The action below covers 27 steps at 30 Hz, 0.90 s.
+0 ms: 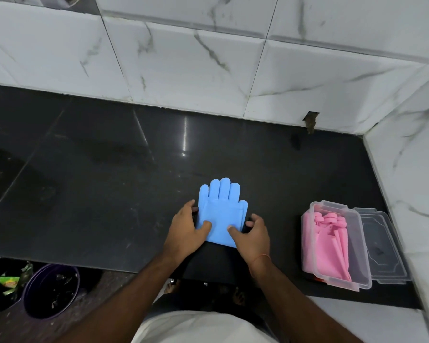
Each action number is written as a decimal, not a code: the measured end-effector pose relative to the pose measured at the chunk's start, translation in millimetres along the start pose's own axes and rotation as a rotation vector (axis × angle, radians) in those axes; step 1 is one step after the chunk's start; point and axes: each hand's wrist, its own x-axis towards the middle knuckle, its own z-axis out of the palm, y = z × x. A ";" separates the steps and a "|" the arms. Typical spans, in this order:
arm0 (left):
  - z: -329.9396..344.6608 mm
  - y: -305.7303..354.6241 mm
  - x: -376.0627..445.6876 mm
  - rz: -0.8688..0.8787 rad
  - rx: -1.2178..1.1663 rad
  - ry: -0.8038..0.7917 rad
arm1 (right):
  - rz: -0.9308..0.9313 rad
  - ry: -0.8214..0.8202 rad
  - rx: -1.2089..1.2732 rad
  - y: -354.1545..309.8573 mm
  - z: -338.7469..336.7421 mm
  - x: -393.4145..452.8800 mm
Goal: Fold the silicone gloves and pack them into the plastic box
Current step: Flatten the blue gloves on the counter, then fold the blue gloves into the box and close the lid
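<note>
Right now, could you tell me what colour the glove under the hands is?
The glove is light blue, seen best in the head view.

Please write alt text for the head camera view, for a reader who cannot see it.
Both hands, left hand and right hand, hold a folded blue silicone glove on a black countertop. To the right, a clear plastic box holds pink gloves; its lid lies beside it.
</note>
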 end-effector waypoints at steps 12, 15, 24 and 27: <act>-14.7 16.0 25.3 -0.168 -0.492 -0.235 | 0.182 -0.329 0.389 -19.2 -6.4 15.6; -13.8 20.1 24.6 -0.102 -0.599 -0.217 | 0.106 -0.333 0.427 -19.3 -17.5 12.1; 25.4 91.4 22.8 0.116 -0.775 -0.379 | -0.165 -0.195 0.482 -19.7 -107.1 18.3; 57.5 123.8 16.6 0.091 -0.748 -0.439 | -0.182 -0.118 0.480 -6.6 -158.2 18.6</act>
